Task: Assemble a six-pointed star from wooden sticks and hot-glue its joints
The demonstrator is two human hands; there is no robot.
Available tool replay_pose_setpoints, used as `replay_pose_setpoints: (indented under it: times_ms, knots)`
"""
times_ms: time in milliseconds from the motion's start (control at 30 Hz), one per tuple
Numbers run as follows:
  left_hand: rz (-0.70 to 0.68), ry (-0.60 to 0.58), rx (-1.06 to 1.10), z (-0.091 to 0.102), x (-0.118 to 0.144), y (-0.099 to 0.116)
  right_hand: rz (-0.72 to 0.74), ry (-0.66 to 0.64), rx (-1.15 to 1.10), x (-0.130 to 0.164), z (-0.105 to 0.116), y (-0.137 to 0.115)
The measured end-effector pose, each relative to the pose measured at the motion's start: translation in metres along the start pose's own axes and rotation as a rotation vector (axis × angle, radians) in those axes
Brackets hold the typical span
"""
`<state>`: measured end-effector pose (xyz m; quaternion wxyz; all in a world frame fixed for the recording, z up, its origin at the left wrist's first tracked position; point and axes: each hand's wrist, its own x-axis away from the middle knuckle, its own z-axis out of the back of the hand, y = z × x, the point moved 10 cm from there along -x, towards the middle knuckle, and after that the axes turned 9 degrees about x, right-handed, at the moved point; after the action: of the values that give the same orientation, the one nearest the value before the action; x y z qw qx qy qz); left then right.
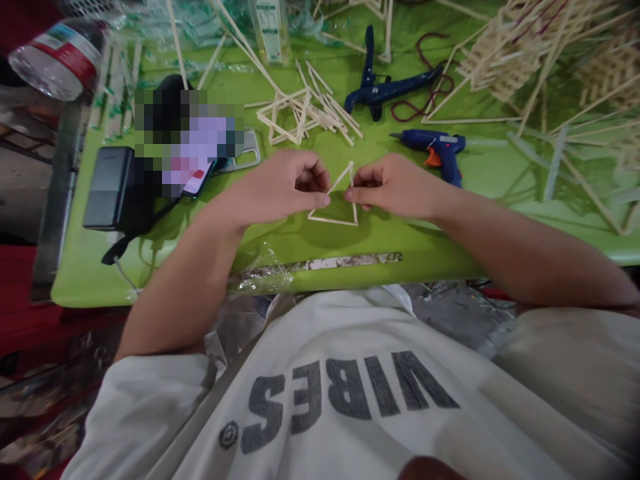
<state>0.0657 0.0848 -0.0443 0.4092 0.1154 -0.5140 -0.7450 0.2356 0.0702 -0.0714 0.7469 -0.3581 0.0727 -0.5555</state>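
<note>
Between my hands is a small triangle of thin wooden sticks [334, 221], held just over the green table. My left hand [287, 187] pinches its left side between thumb and fingers. On the other side, my right hand [387, 185] grips the right stick near its middle. The triangle's top corner points away from me, and its bottom stick lies toward my body. A blue glue gun [434, 141] with an orange trigger rests just beyond my right hand. Beyond both hands lies a loose pile of short wooden sticks [330, 110], with joined star-like shapes among them.
A blue clamp [377, 87] and dark red cord [425, 107] lie farther back. Stick structures [520, 53] crowd the right rear. At left are a black power bank [109, 187], a lit phone [205, 153] and a plastic jar [57, 60]. A worn strip [345, 261] lies along the front edge.
</note>
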Motion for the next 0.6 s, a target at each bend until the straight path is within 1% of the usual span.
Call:
replay_pose_setpoints:
  times_ms: [67, 200, 433, 500, 533, 600]
  knots:
    - [-0.019, 0.001, 0.030, 0.001, 0.002, 0.003, 0.007, -0.031, -0.046, 0.002, 0.000, -0.001]
    - [-0.109, -0.008, 0.127, 0.003, 0.006, 0.012, 0.087, -0.023, -0.207, 0.004, 0.004, -0.008]
    - [-0.421, -0.086, 0.305, 0.001, 0.017, 0.039, 0.219, -0.025, -0.589, 0.004, 0.004, -0.014]
    - [-0.446, -0.046, 0.327, 0.002, 0.016, 0.039, 0.209, -0.013, -0.629, 0.006, 0.005, -0.013]
    - [-0.442, 0.002, 0.323, 0.005, 0.014, 0.037, 0.197, -0.013, -0.630, 0.006, 0.005, -0.013]
    - [-0.390, 0.115, 0.295, 0.012, 0.008, 0.027, 0.169, -0.002, -0.592, 0.007, 0.005, -0.012]
